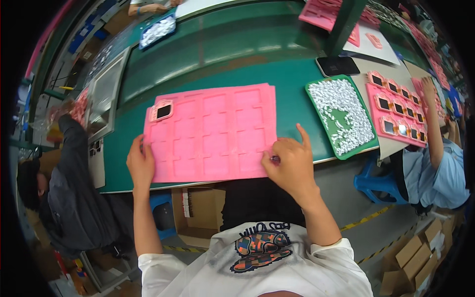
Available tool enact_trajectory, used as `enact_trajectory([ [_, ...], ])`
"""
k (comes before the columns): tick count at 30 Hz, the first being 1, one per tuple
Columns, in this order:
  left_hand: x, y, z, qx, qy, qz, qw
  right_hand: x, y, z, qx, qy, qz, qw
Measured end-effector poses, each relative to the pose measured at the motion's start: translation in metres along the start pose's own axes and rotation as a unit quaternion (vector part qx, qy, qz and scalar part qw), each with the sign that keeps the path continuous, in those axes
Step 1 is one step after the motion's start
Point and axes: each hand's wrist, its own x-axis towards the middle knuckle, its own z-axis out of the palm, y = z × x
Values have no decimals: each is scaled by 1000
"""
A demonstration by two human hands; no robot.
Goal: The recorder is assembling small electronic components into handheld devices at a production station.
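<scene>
A pink moulded tray (213,133) with rows of square recesses lies on the green tabletop in front of me. In its far left recess sits a small pink device with a dark screen (161,111). My left hand (141,162) grips the tray's left edge, its fingers curled there. Over the near right corner of the tray is my right hand (293,166), thumb and fingers pinched together and one finger raised. A small dark bit shows at the pinch, too little to name. To the right of that hand stands a green tray (338,119) of small white parts.
A black phone-like slab (338,66) lies behind the green tray. Farther right, a pink tray (396,109) holds several screened devices beside a co-worker in blue (443,168). Another person in dark clothes (79,193) sits at left. A green post (348,24) rises at the back.
</scene>
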Motion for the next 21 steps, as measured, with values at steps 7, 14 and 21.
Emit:
enact_trajectory([
  [7,19,-17,19,-15,74,88,993,3,-2,9,-7,25,-15,1000],
  [14,33,-2,13,-1,38,113,993,-2,-5,11,13,58,-42,997],
  [21,55,11,24,-58,21,140,988,-6,-4,11,-9,55,-45,997],
])
